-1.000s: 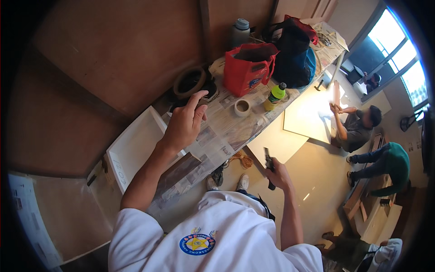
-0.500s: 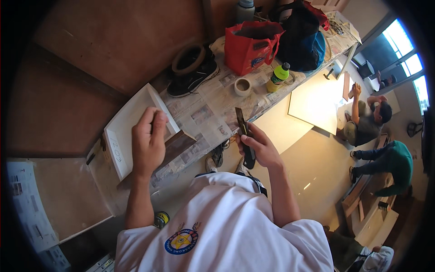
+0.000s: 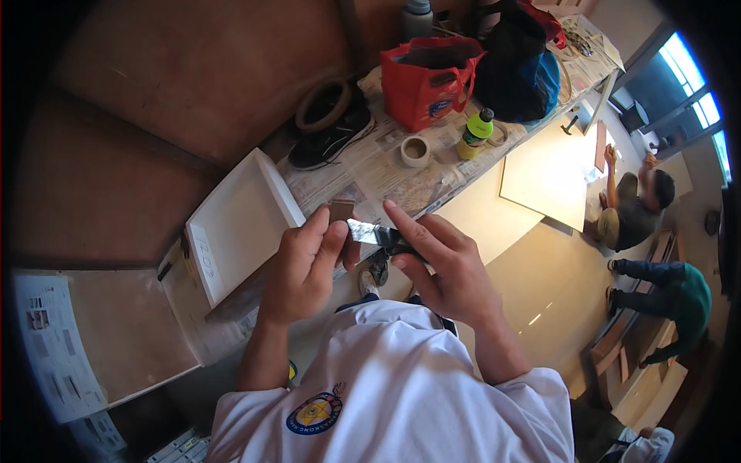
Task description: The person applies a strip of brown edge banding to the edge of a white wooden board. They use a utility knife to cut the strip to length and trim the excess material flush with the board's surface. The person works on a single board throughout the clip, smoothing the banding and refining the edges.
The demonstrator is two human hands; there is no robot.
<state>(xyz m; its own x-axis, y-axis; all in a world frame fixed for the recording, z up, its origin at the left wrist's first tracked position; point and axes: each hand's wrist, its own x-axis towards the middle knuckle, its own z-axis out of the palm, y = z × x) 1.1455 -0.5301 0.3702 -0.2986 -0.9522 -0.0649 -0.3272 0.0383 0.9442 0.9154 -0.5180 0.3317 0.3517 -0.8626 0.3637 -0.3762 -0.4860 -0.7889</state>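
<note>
Far left, we see a newspaper sheet (image 3: 50,339) beside a brown board (image 3: 131,332). Next comes our white tray (image 3: 235,224), tilted on the newspaper-covered table (image 3: 370,166). Now our left hand (image 3: 305,266): its fingers are pinched together on a small brown block (image 3: 340,210), held up in front of our chest, above the table's near edge. Right against that block lies the metal blade of a putty knife (image 3: 370,234), and our right hand (image 3: 444,270) is clamped on its dark handle, forefinger stretched along the blade.

Further back on the table we spot a coil of tape rolls (image 3: 324,104) on a black heap, then a small roll of masking tape (image 3: 415,150), a red shopping bag (image 3: 427,81), a green-capped yellow bottle (image 3: 474,135) and a dark blue bag (image 3: 517,65).

Off to the right, on the floor, a pale board (image 3: 548,170) lies flat, and a person in a grey shirt (image 3: 637,208) sits just beside it. Further right, another person in a green top (image 3: 679,305) bends over.
</note>
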